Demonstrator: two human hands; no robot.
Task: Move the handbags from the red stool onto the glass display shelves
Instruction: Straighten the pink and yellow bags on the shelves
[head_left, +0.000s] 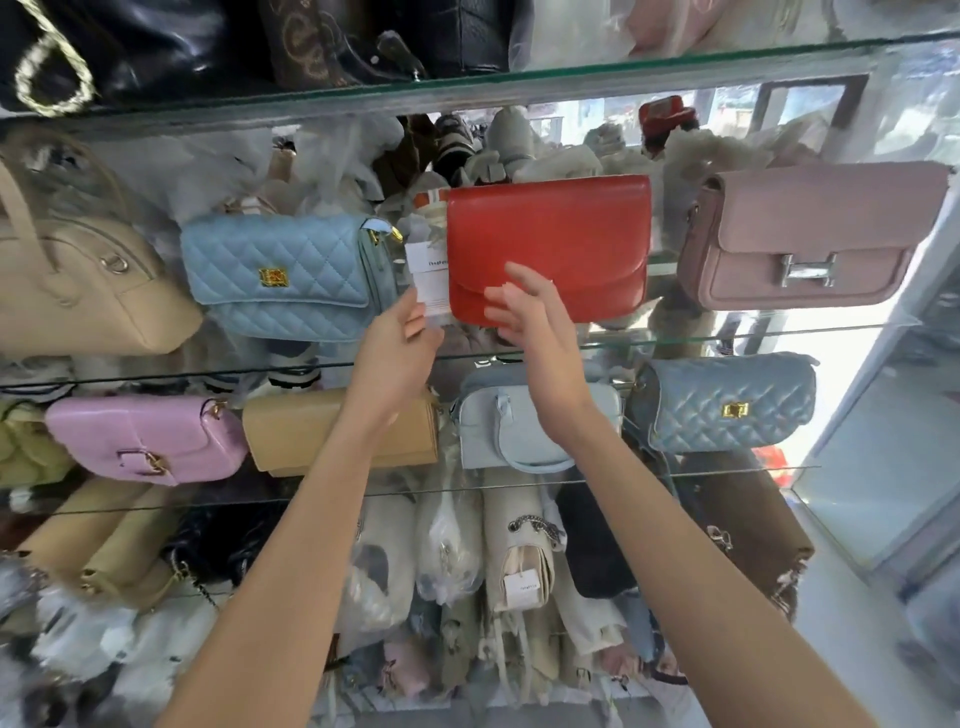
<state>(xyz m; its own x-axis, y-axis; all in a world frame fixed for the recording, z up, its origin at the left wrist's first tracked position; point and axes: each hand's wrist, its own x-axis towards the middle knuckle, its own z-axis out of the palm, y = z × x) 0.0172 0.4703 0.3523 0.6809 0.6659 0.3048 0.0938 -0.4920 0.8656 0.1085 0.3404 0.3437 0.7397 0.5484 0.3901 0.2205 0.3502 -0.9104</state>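
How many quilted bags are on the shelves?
2. A light blue quilted bag stands left of the red bag; a grey-blue quilted bag sits one shelf lower, at right. Others may be hidden in the blurred clutter.
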